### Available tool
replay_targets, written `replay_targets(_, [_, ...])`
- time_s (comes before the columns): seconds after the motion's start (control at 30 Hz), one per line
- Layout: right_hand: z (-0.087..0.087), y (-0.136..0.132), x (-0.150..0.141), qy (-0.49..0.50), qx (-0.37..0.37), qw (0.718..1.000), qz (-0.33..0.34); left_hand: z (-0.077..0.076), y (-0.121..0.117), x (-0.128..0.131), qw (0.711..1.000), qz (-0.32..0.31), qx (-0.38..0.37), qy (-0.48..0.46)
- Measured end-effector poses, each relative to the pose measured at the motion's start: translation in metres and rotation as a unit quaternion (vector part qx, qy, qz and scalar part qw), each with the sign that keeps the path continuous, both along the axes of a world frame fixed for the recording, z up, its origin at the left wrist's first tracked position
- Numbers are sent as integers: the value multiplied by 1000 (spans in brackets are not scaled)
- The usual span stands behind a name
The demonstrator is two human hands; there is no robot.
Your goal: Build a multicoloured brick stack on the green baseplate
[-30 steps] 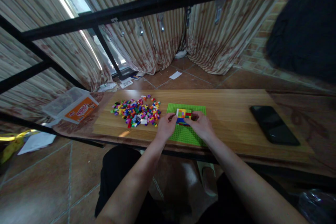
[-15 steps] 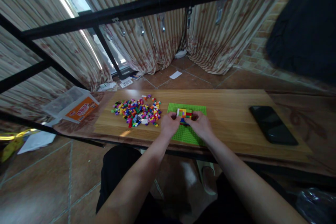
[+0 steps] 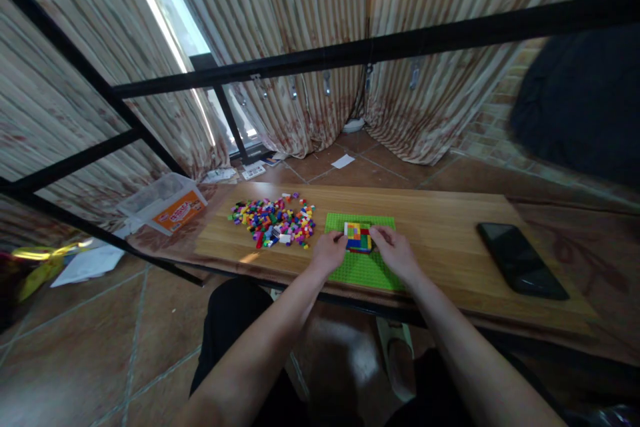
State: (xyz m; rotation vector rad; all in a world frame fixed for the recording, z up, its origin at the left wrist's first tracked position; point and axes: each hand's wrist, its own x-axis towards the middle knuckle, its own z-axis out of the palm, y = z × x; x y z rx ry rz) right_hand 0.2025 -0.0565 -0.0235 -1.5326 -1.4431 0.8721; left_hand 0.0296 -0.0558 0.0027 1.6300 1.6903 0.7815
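Clear plastic box (image 3: 161, 201) with an orange label, at the far left beyond the end of the wooden board (image 3: 435, 227); whether anything lies inside cannot be told. The loose bricks (image 3: 275, 219), many-coloured, form a spread heap on the left part of the board, outside the box. The green baseplate (image 3: 367, 275) lies near the middle, its near edge close to the board's near edge; bare wood separates it from the black phone (image 3: 521, 260) on the right, and a narrow strip separates it from the heap. The brick block (image 3: 358, 237) sits over the upper middle of the baseplate — low, roughly rectangular, its top a patchwork of white, yellow, orange, red, blue and green. The left hand (image 3: 330, 250) has its fingertips narrowed at the block's left side; the right hand (image 3: 395, 250) is at the right side, thumb and fingers slightly curled. Whether either hand grips the block firmly cannot be told.
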Motion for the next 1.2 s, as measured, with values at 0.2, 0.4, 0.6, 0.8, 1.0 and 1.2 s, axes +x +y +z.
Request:
replay_targets(0.2, [8,-1,13,-53,-4,998,-14,-8,-18,-2,997,-19,1,-68])
replay_targets(0.4, [12,-7,9,-171,158,969,78,-17,-29,-44,971,86,7,-224])
replay_targets(0.6, [-2,-4,4,-242,150,946,155,-24,-58,-114,974,162,32,-155])
replay_targets(0.8, [-8,-8,2,-254,143,948,131,-12,-45,-143,978,197,55,31])
replay_targets(1.0, [-11,-9,3,-261,151,945,123,-8,-36,-147,961,241,47,126])
replay_targets(1.2, [-11,-10,4,-263,160,943,129,-9,-35,-150,958,238,25,158])
